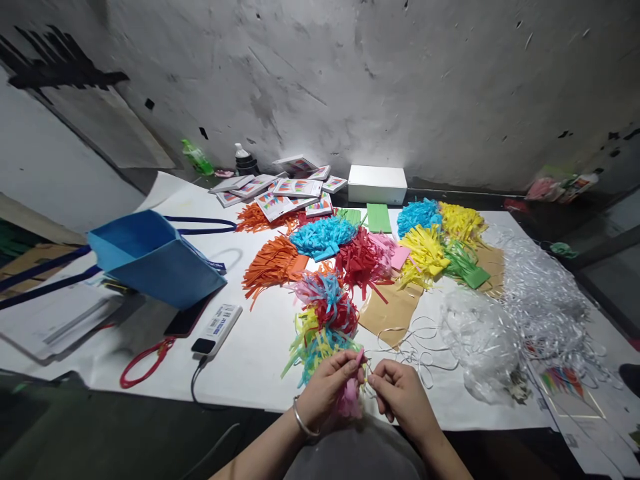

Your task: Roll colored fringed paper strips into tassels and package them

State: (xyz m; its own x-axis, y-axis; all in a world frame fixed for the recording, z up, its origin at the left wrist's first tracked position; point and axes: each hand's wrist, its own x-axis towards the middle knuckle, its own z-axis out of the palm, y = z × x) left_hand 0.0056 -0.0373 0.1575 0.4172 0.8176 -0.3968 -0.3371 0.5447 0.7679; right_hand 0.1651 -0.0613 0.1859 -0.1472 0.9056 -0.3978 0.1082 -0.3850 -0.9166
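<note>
At the table's front edge, my left hand (333,383) is closed on a pink paper tassel (350,401), whose fringe hangs below the fingers. Close beside it, my right hand (400,393) pinches a thin white string (369,377) near the tassel's top. Multicoloured paper tassels (325,313) in pink, blue, red and yellow lie just beyond my hands. Loose white string (420,350) curls across the table to the right. Behind are bunches of cut paper fringe: orange (273,267), blue (324,235), red (356,260), yellow (425,253) and green (461,263).
On the left stand a blue bag (155,260) and a white device (217,330) with a cable. Flat printed packs (295,189) and a white box (377,185) line the back. Brown paper (390,310), a clear plastic bag (480,347) and shiny strings (545,287) lie right.
</note>
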